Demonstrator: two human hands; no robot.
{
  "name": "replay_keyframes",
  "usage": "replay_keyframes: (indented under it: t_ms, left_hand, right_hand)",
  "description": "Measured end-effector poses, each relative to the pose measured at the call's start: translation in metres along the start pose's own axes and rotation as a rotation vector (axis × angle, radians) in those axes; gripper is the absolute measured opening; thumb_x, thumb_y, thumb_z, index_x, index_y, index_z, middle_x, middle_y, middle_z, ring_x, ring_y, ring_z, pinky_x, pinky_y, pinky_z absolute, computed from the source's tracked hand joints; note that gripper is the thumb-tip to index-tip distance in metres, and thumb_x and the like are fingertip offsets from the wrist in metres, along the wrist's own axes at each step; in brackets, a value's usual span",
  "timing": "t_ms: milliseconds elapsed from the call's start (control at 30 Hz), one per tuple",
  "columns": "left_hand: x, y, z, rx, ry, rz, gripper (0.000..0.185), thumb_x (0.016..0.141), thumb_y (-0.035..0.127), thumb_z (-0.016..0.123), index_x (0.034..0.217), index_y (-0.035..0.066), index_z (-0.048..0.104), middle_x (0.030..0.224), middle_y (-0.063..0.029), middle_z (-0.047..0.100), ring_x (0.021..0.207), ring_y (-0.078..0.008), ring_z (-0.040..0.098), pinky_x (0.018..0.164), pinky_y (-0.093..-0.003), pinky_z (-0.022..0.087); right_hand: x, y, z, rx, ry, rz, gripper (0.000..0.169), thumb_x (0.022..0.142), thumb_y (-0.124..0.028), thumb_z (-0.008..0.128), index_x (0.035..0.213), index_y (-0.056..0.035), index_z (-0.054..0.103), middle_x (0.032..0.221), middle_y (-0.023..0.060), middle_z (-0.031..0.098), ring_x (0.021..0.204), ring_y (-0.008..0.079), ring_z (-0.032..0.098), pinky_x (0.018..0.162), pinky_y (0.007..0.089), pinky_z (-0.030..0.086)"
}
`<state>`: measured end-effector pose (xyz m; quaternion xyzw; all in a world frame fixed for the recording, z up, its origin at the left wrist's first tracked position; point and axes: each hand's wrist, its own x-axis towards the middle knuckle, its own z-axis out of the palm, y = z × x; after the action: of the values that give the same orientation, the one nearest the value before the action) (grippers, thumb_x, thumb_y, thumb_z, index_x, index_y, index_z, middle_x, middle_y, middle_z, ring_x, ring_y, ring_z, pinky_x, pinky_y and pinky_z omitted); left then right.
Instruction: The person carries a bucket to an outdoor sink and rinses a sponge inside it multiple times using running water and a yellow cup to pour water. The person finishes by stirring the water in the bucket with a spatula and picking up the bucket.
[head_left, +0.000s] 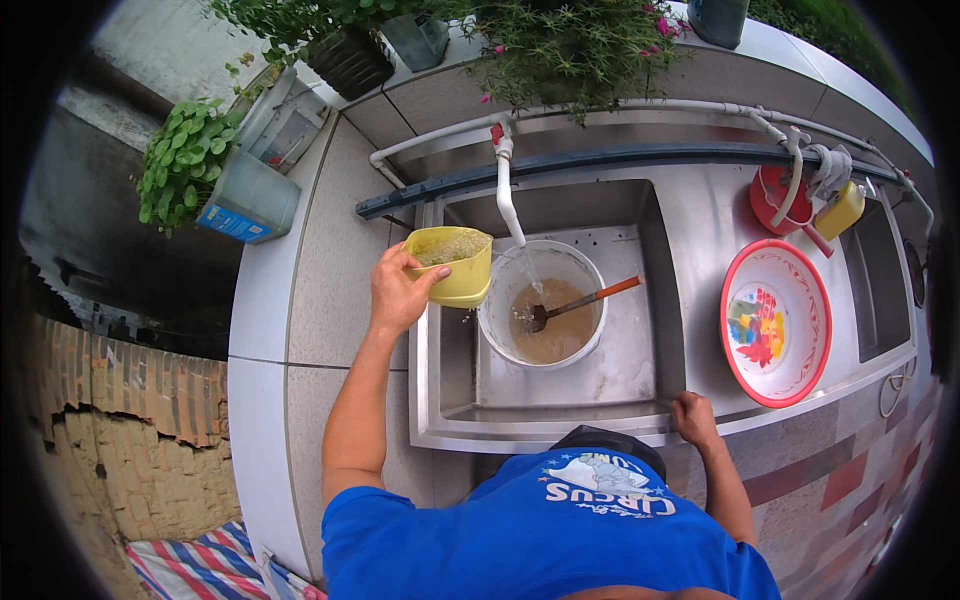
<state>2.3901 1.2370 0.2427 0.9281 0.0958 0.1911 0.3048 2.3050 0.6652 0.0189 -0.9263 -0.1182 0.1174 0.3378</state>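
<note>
My left hand (399, 291) grips the rim of a yellow plastic container (459, 283), thumb outside. Water stands inside it, and drops fall beneath it. To its right, a white bucket (598, 330) sits in the stainless steel sink (637, 375), with cloudy brown water (559, 341) at its bottom. A tool with an orange-ended handle (619, 288) leans across the bucket's rim, its dark head in the water. From the white pipe spout (508, 195), water runs into the bucket. My right hand (694, 418) is curled on the sink's front rim.
A red-rimmed enamel-style basin (814, 330) stands on the steel drainboard right of the sink. Behind it are a red pot (772, 191), a yellow bottle (838, 212) and a grey cloth (831, 171). A dark rail (615, 160) crosses behind the spout. Potted plants (184, 157) line the ledges.
</note>
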Motion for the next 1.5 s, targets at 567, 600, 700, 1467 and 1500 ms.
replay_keyframes:
  t_ms: [567, 600, 700, 1467, 1500]
  left_hand:
    - [0.393, 0.078, -0.156, 0.396, 0.081, -0.085, 0.07, 0.071, 0.063, 0.091, 0.088, -0.004, 0.079, 0.086, -0.0177, 0.077, 0.077, -0.0249, 0.074, 0.071, -0.0393, 0.058]
    - [0.413, 0.083, -0.153, 0.556, 0.146, -0.076, 0.076, 0.071, 0.065, 0.09, 0.097, -0.006, 0.078, 0.098, -0.0206, 0.077, 0.088, -0.0281, 0.075, 0.077, -0.0407, 0.059]
    - [0.453, 0.097, -0.148, 0.903, 0.241, -0.11, 0.089, 0.071, 0.07, 0.086, 0.117, -0.006, 0.074, 0.119, -0.0214, 0.075, 0.108, -0.0336, 0.075, 0.09, -0.0428, 0.06]
    - [0.532, 0.134, -0.114, 1.253, 0.17, -0.092, 0.068, 0.081, 0.052, 0.086, 0.129, 0.005, 0.072, 0.135, -0.0195, 0.07, 0.125, -0.0366, 0.067, 0.103, -0.0472, 0.055]
    - [0.532, 0.133, -0.115, 1.261, 0.177, -0.082, 0.068, 0.081, 0.051, 0.086, 0.129, 0.005, 0.072, 0.135, -0.0193, 0.07, 0.125, -0.0364, 0.067, 0.103, -0.047, 0.054]
  right_hand:
    - [-0.022, 0.015, -0.01, -0.018, 0.007, 0.194, 0.015, 0.09, -0.008, 0.067, 0.092, 0.0049, 0.074, 0.086, 0.0268, 0.072, 0.082, 0.0446, 0.071, 0.077, 0.0491, 0.056]
    - [-0.024, 0.017, -0.01, -0.029, 0.017, 0.201, 0.015, 0.09, -0.009, 0.067, 0.092, 0.005, 0.074, 0.086, 0.0268, 0.072, 0.082, 0.0445, 0.071, 0.077, 0.049, 0.056]
    - [-0.03, 0.02, -0.012, -0.037, 0.024, 0.252, 0.016, 0.09, -0.009, 0.067, 0.092, 0.0051, 0.075, 0.086, 0.0274, 0.072, 0.081, 0.0449, 0.071, 0.077, 0.0492, 0.057]
    - [-0.013, 0.005, -0.015, -0.051, 0.0, 0.299, 0.015, 0.09, -0.008, 0.066, 0.091, 0.0048, 0.074, 0.087, 0.028, 0.071, 0.083, 0.0472, 0.07, 0.078, 0.0505, 0.057]
    - [-0.009, 0.004, -0.017, -0.056, -0.002, 0.291, 0.015, 0.09, -0.008, 0.066, 0.091, 0.0048, 0.074, 0.087, 0.0279, 0.071, 0.083, 0.0473, 0.07, 0.078, 0.0507, 0.057]
